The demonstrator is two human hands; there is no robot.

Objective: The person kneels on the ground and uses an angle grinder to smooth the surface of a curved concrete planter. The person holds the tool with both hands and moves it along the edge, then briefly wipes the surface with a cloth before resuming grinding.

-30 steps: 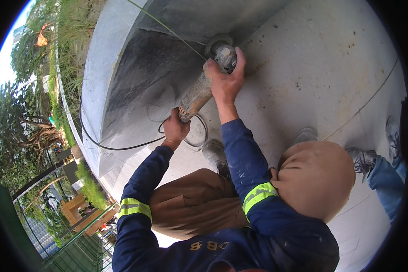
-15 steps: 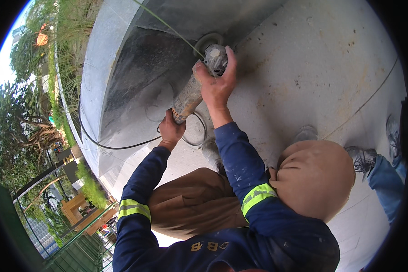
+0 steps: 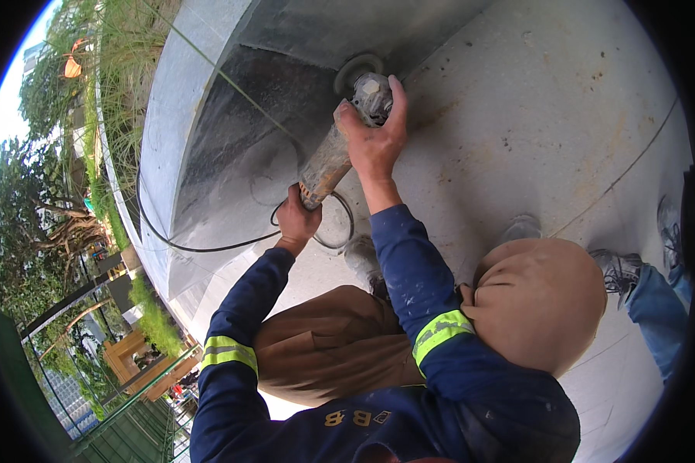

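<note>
Both my hands hold a dusty angle grinder [image 3: 329, 163]. My right hand [image 3: 377, 139] grips its metal head, with thumb and fingers to either side of the gear housing. My left hand [image 3: 297, 220] is closed round the rear end of the body, where the black cord [image 3: 208, 249] trails away to the left. The round disc [image 3: 357, 71] of the grinder is at the foot of a curved concrete wall [image 3: 262, 108], by the corner with the floor. Whether the disc touches the concrete I cannot tell.
Grey concrete floor [image 3: 533, 131] spreads to the right, with a dark line across it. A person in jeans [image 3: 656, 312] and dark shoes stands close by at right. A thin green string [image 3: 224, 76] crosses the wall. Grass [image 3: 120, 85] grows beyond the wall's top.
The grinder and both my hands have shifted slightly to the right. The green string has swung left, away from the grinder's head.
</note>
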